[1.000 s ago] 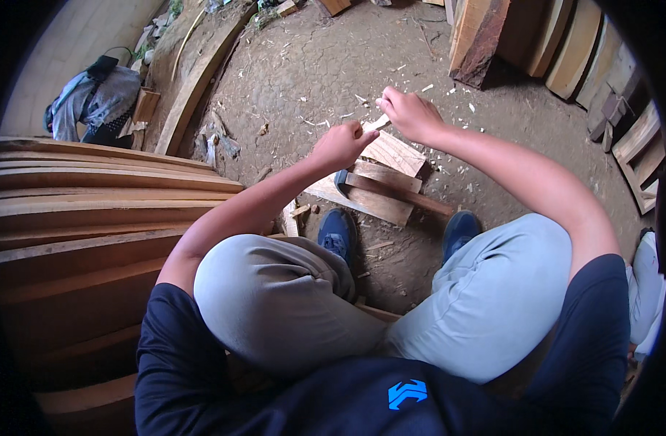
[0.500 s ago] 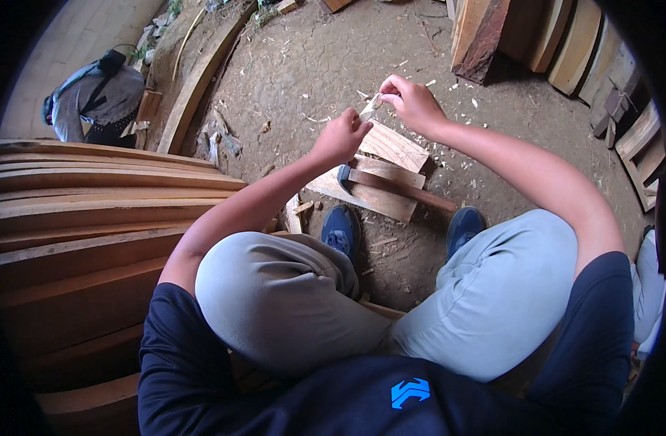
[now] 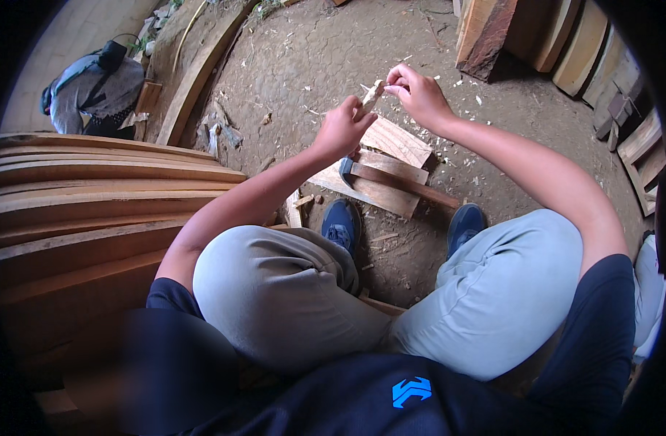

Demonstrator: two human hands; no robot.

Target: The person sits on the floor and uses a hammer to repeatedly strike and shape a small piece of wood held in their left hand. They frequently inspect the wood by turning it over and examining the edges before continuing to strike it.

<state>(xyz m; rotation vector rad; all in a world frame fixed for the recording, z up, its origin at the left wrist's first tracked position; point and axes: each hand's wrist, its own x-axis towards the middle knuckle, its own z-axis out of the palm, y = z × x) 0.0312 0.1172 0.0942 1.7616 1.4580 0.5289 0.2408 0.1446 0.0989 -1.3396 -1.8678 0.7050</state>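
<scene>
My left hand (image 3: 342, 129) is closed round the lower end of a small pale wooden piece (image 3: 374, 95), which points up and away. At the upper end of that piece, my right hand (image 3: 422, 98) has its thumb and fingers pinched together. Whatever the pinch holds is too small to make out. Below both hands, a hatchet-like tool (image 3: 405, 186) with a dark metal head and wooden handle lies across a wooden block (image 3: 380, 199). Beyond it sits another pale wood block (image 3: 397, 142) with visible grain.
Curved planks (image 3: 108, 178) are stacked on the left, and thick timber pieces (image 3: 485, 36) stand at the far right. Wood chips lie scattered over the dirt floor (image 3: 297, 65). Another person (image 3: 100, 87) bends over at the far left. My shoes (image 3: 340, 224) flank the blocks.
My left hand has shifted slightly up, and more of the wooden piece shows above it. The right hand has moved slightly right, still pinched near the piece's tip.
</scene>
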